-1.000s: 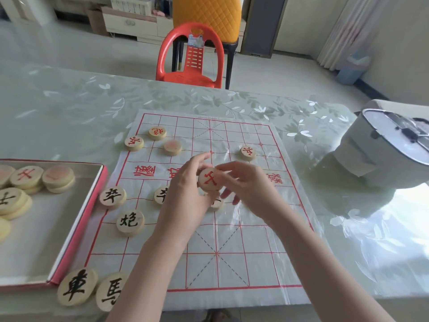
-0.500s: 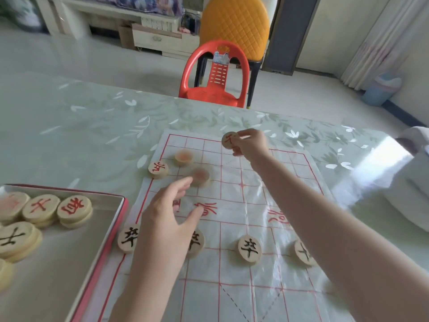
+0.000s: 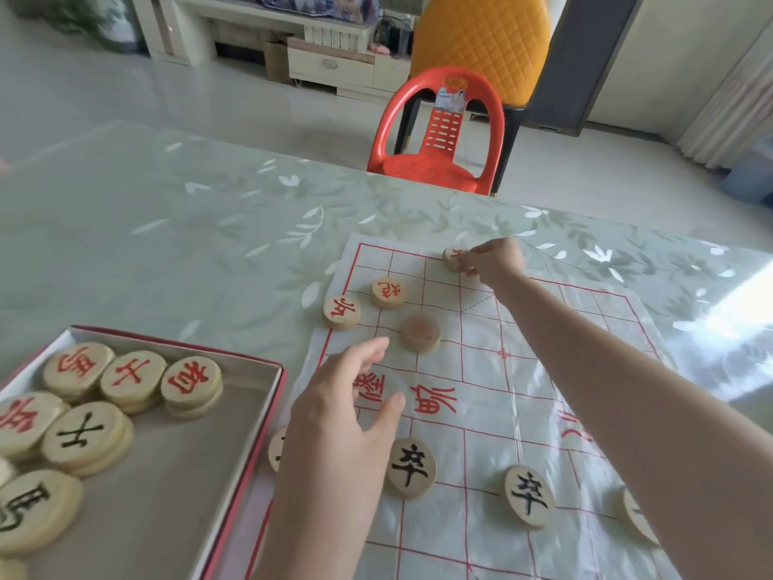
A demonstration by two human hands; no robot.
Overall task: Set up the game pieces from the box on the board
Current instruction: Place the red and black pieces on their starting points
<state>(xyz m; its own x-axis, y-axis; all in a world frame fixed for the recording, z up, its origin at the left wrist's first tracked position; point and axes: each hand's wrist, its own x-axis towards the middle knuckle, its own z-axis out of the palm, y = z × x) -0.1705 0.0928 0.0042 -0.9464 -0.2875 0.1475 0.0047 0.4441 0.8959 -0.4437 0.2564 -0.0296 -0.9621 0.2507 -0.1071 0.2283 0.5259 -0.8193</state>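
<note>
A white plastic board [image 3: 493, 412] with a red grid lies on the table. My right hand [image 3: 495, 261] reaches to the board's far edge and pinches a round wooden piece with a red mark [image 3: 452, 257], which rests on or just above the back row. My left hand [image 3: 339, 412] hovers open over the board's left side, holding nothing. Three red-marked pieces [image 3: 389, 293] sit near the far left corner. Black-marked pieces [image 3: 412, 466] stand in a row nearer to me. The box [image 3: 251, 454] at left holds several stacked pieces [image 3: 190, 380].
The table has a glossy green leaf-pattern cover [image 3: 167, 244]. A red plastic chair [image 3: 443, 136] stands beyond the far edge, with a yellow chair [image 3: 481, 39] behind it. The box's red rim lies close beside the board's left edge.
Both hands held the red-marked piece together over mid-board; my right hand carried it to the far row and lowered it there. My left hand let go and stayed open over the left side.
</note>
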